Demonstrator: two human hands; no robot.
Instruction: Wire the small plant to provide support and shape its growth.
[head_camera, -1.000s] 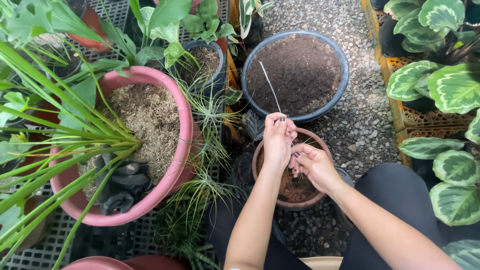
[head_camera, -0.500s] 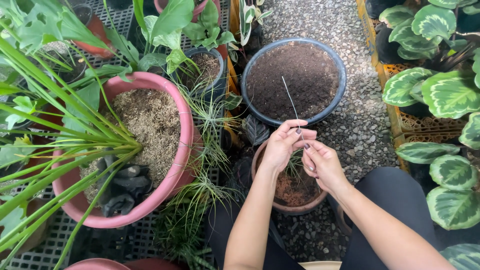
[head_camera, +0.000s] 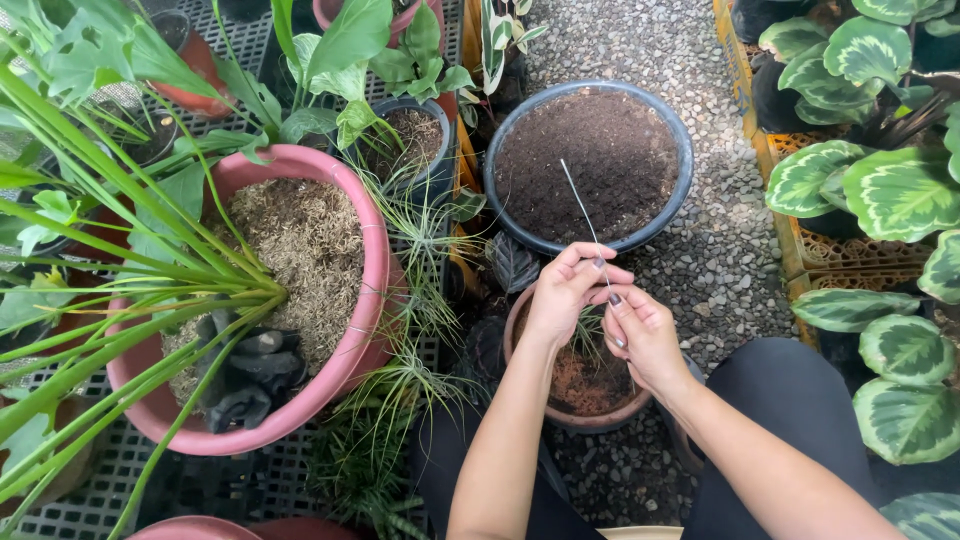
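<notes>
Together left hand (head_camera: 562, 296), right hand (head_camera: 640, 335) pinch thin wire (head_camera: 582, 205) over terracotta pot (head_camera: 590, 420).

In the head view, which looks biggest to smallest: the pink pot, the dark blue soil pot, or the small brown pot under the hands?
1. Pink pot
2. Dark blue soil pot
3. Small brown pot, partly hidden by the hands

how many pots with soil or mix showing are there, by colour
Pink pot, holding dry mix: 1
Dark round pots, the large one and the small one: 2
Brown clay pot under both hands, left hand and right hand, whose fingers pinch a thin wire: 1
Total: 4
</notes>
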